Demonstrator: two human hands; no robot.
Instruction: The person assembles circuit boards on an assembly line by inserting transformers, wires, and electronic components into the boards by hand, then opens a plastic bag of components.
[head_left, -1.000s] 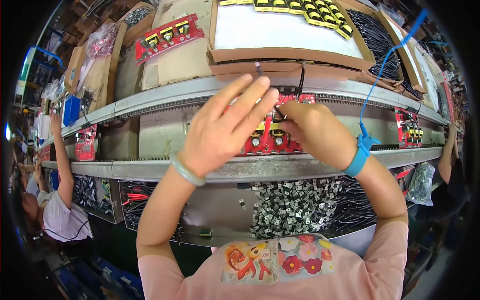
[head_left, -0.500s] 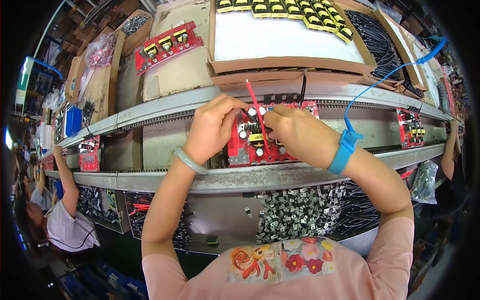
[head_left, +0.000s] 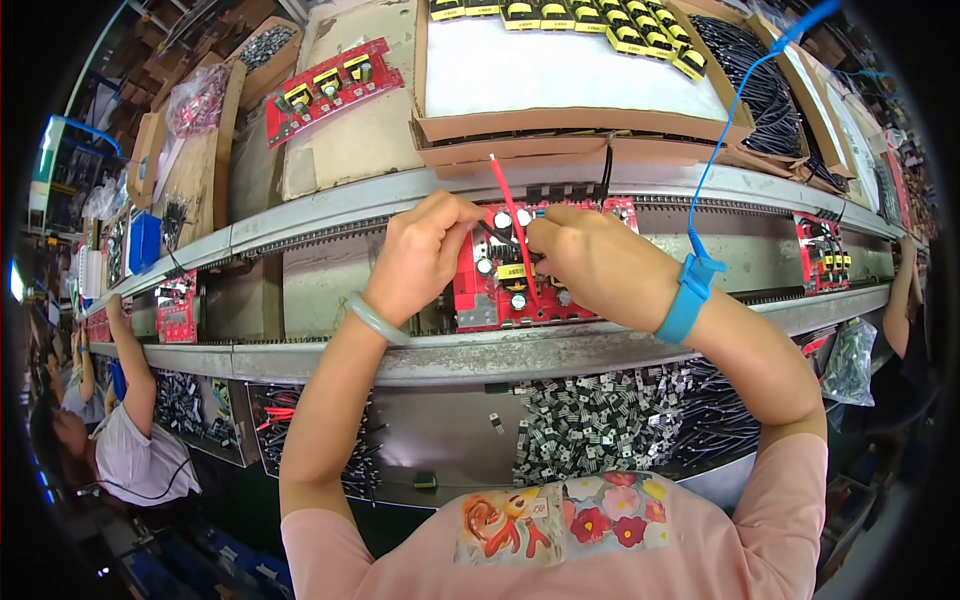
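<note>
A red circuit board [head_left: 478,305] with round capacitors and a yellow-and-black transformer [head_left: 512,275] lies across the rails before me. A red wire [head_left: 503,185] stands up from it, its far end free. My left hand [head_left: 425,245] is closed at the board's left side, thumb and forefinger pinching a black wire [head_left: 497,234] that runs over the board. Over the board's right half, my right hand [head_left: 590,260] is bent down with its fingers closed; what the fingertips hold is hidden. A blue wrist strap [head_left: 690,300] with a coiled cord is on my right wrist.
Behind the rail stands a cardboard box [head_left: 570,122] of yellow-and-black transformers. Another red board [head_left: 330,90] lies at the far left. Nearer me, a tray holds transistors [head_left: 600,425] and black wires [head_left: 715,415]. Co-workers' arms [head_left: 135,350] reach to the line on both sides.
The strap's blue cord has swung up and leftward. Both hands stay at almost the same spot, and the board sits slightly further left in view.
</note>
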